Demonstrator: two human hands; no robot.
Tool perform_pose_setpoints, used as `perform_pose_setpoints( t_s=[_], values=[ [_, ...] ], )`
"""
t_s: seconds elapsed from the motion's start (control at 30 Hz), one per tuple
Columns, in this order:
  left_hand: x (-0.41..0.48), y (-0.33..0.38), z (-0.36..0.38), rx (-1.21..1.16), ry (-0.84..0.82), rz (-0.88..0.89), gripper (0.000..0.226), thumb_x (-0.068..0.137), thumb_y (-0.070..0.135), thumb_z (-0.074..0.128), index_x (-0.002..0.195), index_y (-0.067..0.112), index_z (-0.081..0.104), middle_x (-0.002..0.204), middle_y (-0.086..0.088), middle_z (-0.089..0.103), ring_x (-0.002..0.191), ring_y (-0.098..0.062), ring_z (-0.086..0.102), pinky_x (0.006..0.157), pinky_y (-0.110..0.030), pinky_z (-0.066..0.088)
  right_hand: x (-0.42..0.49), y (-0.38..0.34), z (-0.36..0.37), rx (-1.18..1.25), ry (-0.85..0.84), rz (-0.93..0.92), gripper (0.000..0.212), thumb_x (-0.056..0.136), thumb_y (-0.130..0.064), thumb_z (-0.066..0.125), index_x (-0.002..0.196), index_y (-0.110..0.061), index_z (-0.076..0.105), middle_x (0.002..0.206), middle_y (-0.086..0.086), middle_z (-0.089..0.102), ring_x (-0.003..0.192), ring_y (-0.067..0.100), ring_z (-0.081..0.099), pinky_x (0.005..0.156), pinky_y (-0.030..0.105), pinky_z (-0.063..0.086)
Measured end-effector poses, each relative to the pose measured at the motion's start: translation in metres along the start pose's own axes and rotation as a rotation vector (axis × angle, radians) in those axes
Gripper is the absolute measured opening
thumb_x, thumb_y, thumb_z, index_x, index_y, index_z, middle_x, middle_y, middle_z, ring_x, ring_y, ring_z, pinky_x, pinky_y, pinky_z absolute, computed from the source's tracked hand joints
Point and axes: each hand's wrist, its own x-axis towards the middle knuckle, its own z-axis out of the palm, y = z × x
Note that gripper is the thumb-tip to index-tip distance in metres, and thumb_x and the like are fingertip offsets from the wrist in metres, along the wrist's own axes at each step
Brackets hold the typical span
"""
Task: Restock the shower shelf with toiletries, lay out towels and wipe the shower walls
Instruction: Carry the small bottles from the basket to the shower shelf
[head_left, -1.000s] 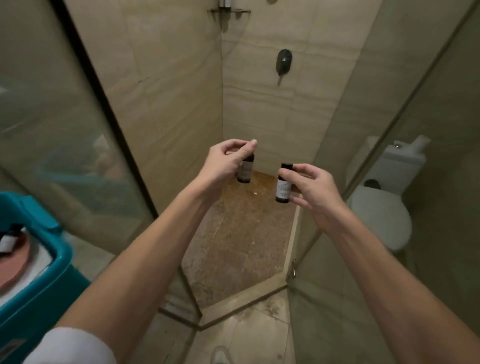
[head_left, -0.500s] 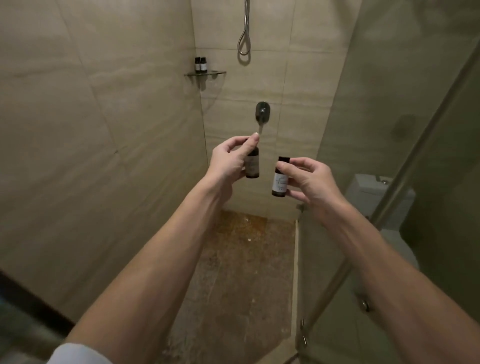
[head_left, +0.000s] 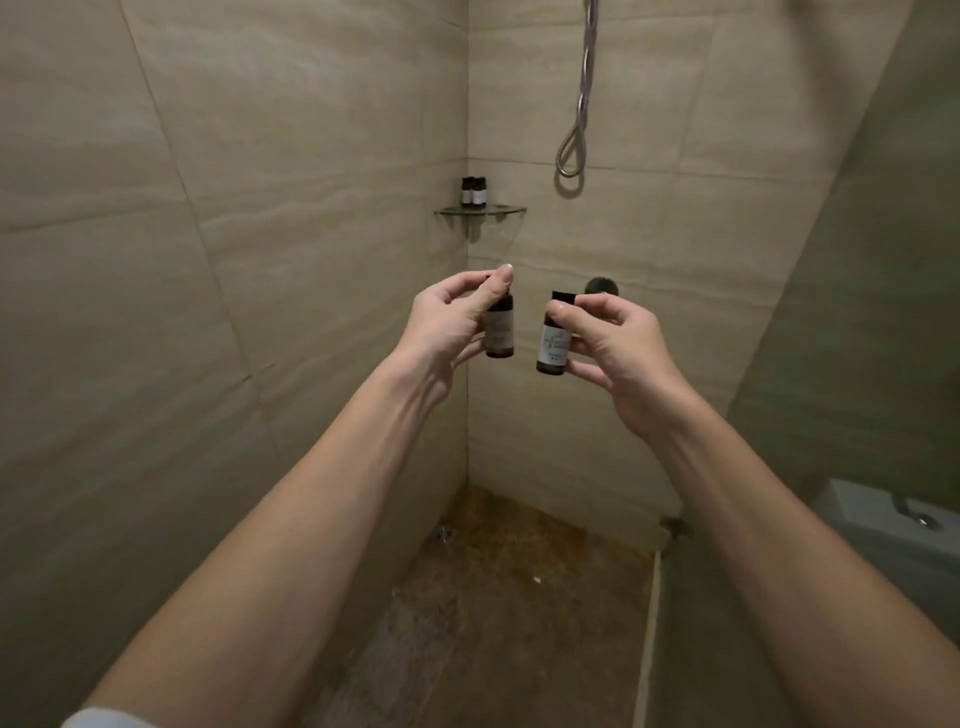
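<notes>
two tiled walls (head_left: 234, 260) of matte beige stone with faint wavy veining meet in a corner straight ahead of the hands, their large slabs split by thin grout lines. below both forearms lies the shower floor (head_left: 509, 597), rough, speckled brown. to the right of the right arm a pane of glass (head_left: 857, 312) slants up, greenish and smooth, and behind it sits a pale toilet tank (head_left: 893, 525). above the right hand a ribbed metal shower hose (head_left: 574, 135) hangs in a loop against the wall. above and between the hands, well apart from them, a small curved glass corner shelf (head_left: 480, 211) is fixed in the corner, and two dark bottles on the shelf (head_left: 473, 190) stand upright, touching each other. nothing lies between the hands and that shelf. the left hand (head_left: 447, 327) pinches a small dark cylindrical left bottle (head_left: 500, 332) between thumb and curled fingers, upright. the right hand (head_left: 618, 348) pinches the right bottle (head_left: 554, 335), brown with a black cap and white label, tilted slightly. the two held bottles are near each other, not touching.
</notes>
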Motion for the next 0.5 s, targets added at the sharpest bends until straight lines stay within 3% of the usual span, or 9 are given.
perform_pose_setpoints(
  t_s=[0.2,0.37,0.5],
  values=[
    [0.073,0.026,-0.003,0.089,0.069,0.063,0.021,0.083,0.037,0.079,0.095,0.02,0.076,0.095,0.003,0.076,0.086,-0.01,0.071,0.079,-0.026,0.06,0.09,-0.024,0.011,0.0,-0.086,-0.027,0.025,0.081,-0.027,0.082,0.098,-0.019,0.065,0.106,0.003,0.071,0.074,0.004,0.072,0.068,0.027,0.058],
    [0.127,0.041,-0.016,0.126,0.101,0.104,0.02,0.082,0.038,0.079,0.09,0.02,0.076,0.089,0.006,0.076,0.08,-0.005,0.07,0.077,-0.027,0.06,0.151,-0.03,0.025,-0.015,-0.111,-0.032,0.023,0.08,-0.027,0.083,0.093,-0.021,0.066,0.113,0.009,0.071,0.089,0.017,0.073,0.073,0.033,0.061],
    [0.175,0.042,-0.03,0.154,0.097,0.126,0.022,0.083,0.039,0.078,0.093,0.02,0.076,0.092,0.005,0.075,0.078,-0.005,0.068,0.076,-0.027,0.059,0.194,-0.023,0.038,-0.038,-0.104,-0.039,0.023,0.08,-0.029,0.083,0.094,-0.021,0.067,0.114,0.008,0.071,0.092,0.018,0.072,0.071,0.031,0.06]
  ],
)
